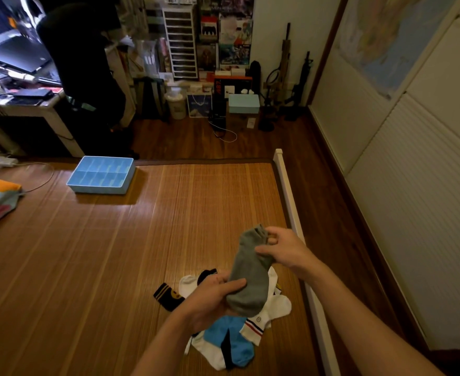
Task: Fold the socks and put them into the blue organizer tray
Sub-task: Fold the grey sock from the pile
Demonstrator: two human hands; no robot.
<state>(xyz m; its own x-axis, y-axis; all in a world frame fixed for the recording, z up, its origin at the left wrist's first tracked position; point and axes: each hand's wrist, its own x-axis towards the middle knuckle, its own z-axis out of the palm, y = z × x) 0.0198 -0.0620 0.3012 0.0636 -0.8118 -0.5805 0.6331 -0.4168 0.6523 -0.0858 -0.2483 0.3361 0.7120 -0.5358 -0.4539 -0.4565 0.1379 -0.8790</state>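
Gleaming bamboo mat (115, 253) beside dark wood floor (196, 142); left hand (210, 299) and right hand (286, 251) both clutch one grey sock (250, 275).

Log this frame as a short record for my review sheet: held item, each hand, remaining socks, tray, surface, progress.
held item: grey sock, lifted above the pile
left hand: grips the sock's lower end
right hand: pinches the sock's upper end
remaining socks: sock pile of white, blue and black socks, unfolded
tray: blue organizer tray, far left, no sock visible inside
surface: bamboo mat
progress: no sock placed yet
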